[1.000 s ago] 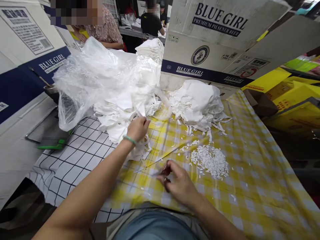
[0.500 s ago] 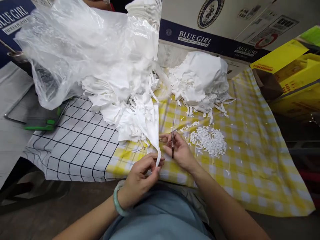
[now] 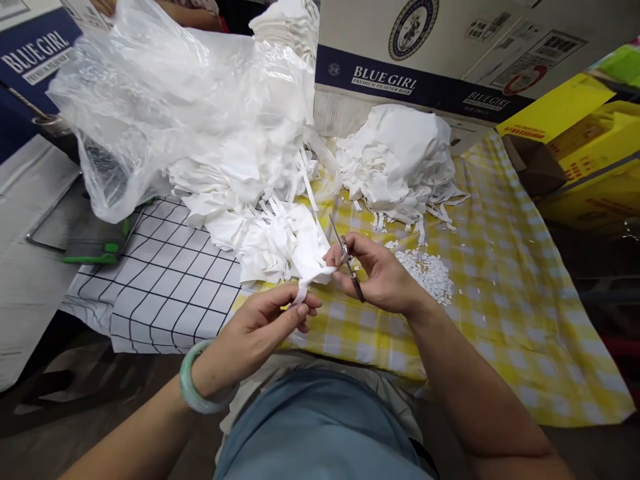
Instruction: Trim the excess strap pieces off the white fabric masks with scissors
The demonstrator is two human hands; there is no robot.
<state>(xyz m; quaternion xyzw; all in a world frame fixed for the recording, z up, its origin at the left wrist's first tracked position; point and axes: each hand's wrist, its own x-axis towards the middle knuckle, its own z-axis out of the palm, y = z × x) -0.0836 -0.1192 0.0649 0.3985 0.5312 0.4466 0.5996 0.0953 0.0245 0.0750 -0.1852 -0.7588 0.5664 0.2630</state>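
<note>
My left hand (image 3: 265,327) pinches the end of a white fabric strap (image 3: 303,291) that belongs to a white cloth piece (image 3: 295,247) lying at the table's near edge. My right hand (image 3: 380,277) grips small scissors (image 3: 346,257), blades pointing up and left, close to the strap. Behind the cloth piece a big heap of white cloth pieces (image 3: 235,180) spills from a clear plastic bag (image 3: 165,100). A second white pile (image 3: 400,160) sits at the back. Small white offcuts (image 3: 430,270) lie to the right of my right hand.
A yellow checked cloth (image 3: 500,313) and a black-grid white cloth (image 3: 165,287) cover the table. Blue Girl cardboard boxes (image 3: 440,47) wall the back and left. Yellow cartons (image 3: 595,167) stand at the right. A green-edged flat object (image 3: 95,243) lies on the left. Another person's arm (image 3: 185,10) shows at the top.
My left hand drew a cloth piece from the heap toward me and now pinches its strap. My right hand lifted the scissors off the table and brought them to the strap.
</note>
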